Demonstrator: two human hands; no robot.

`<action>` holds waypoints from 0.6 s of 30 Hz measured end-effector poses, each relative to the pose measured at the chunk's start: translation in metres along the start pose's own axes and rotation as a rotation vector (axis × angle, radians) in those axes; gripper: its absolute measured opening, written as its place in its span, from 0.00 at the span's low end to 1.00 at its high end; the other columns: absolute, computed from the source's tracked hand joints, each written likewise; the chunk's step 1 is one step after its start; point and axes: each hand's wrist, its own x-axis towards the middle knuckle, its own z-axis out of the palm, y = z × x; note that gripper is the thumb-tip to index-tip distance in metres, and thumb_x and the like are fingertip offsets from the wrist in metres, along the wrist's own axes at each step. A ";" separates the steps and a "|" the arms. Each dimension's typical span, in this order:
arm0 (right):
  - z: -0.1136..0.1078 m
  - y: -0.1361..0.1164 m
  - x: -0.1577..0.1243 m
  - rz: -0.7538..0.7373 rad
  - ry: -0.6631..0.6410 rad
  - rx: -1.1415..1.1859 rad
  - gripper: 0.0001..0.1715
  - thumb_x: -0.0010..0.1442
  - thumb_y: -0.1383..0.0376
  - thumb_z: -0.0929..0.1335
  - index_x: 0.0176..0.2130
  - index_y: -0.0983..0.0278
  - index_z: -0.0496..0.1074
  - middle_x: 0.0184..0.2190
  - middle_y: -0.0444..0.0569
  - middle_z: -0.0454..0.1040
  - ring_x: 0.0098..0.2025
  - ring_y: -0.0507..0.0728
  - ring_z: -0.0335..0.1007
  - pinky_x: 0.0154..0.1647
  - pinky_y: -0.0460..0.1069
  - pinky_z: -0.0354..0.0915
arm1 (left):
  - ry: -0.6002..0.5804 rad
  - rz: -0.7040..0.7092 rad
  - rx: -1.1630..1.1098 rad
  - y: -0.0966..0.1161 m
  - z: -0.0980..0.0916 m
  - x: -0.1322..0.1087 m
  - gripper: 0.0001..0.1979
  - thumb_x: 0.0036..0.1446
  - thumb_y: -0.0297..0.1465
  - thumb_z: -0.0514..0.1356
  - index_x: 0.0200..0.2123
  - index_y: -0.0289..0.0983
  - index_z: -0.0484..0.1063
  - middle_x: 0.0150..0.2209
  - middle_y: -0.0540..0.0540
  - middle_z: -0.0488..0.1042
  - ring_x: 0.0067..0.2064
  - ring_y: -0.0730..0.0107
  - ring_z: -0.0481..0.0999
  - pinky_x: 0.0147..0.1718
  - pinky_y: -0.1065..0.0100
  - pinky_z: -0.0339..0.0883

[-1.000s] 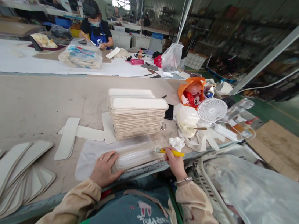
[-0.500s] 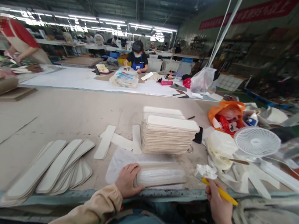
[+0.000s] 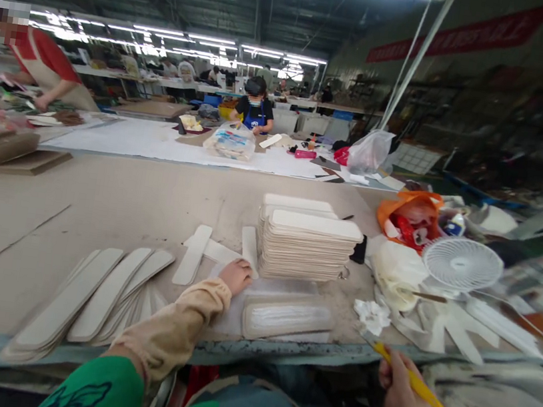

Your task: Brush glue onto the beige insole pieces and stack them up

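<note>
My left hand reaches over the table, its fingers curled at the near end of a white rounded strip. The fingertips are partly hidden. Just right of that hand lies a beige panel with wet-looking white streaks along its middle, on a translucent sheet. My right hand grips a yellow-handled brush at the table's front edge. Its thin tip points left, below a crumpled white lump. A tall stack of cream panels stands behind the streaked panel.
Fanned cream panels lie at the front left, overhanging the edge. Two more white strips cross beside my left hand. On the right are a white fan, an orange bag and scraps. Co-workers stand across and at left.
My left hand has left the streaked panel and moved up and left to the white strip. My right hand has drawn the brush down and right, away from the white lump.
</note>
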 end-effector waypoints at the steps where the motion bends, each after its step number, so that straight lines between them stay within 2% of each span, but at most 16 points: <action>1: 0.001 -0.002 -0.003 -0.003 -0.003 0.007 0.20 0.55 0.49 0.68 0.34 0.63 0.70 0.20 0.41 0.64 0.19 0.49 0.55 0.17 0.46 0.52 | -0.025 0.013 0.005 -0.001 0.002 0.005 0.08 0.56 0.32 0.59 0.33 0.36 0.78 0.40 0.41 0.78 0.47 0.60 0.73 0.53 0.60 0.63; 6: 0.005 -0.004 -0.013 -0.006 0.011 0.093 0.20 0.56 0.49 0.68 0.34 0.63 0.69 0.17 0.38 0.62 0.17 0.48 0.52 0.17 0.44 0.49 | -0.094 0.017 0.042 0.000 0.009 0.012 0.13 0.59 0.30 0.54 0.29 0.35 0.77 0.36 0.39 0.76 0.42 0.60 0.74 0.48 0.60 0.63; 10: 0.011 0.000 -0.015 -0.005 0.016 0.130 0.20 0.55 0.48 0.68 0.34 0.63 0.69 0.17 0.38 0.62 0.17 0.47 0.52 0.16 0.43 0.49 | -0.085 -0.016 0.062 0.008 0.013 0.007 0.09 0.55 0.27 0.55 0.29 0.36 0.75 0.37 0.39 0.76 0.42 0.60 0.74 0.43 0.62 0.65; 14: 0.012 0.004 -0.013 -0.041 0.009 0.118 0.22 0.55 0.48 0.69 0.36 0.64 0.70 0.18 0.39 0.64 0.17 0.48 0.55 0.16 0.44 0.53 | 0.043 -0.130 0.048 0.013 0.008 0.005 0.07 0.53 0.26 0.55 0.28 0.37 0.73 0.36 0.42 0.77 0.39 0.62 0.75 0.38 0.66 0.66; 18: 0.008 0.006 -0.013 -0.053 0.042 0.066 0.21 0.54 0.48 0.69 0.38 0.62 0.70 0.24 0.44 0.71 0.22 0.52 0.65 0.21 0.47 0.64 | 0.246 -0.272 -0.011 0.006 -0.015 -0.016 0.10 0.56 0.27 0.50 0.34 0.37 0.71 0.37 0.44 0.77 0.37 0.67 0.76 0.37 0.69 0.67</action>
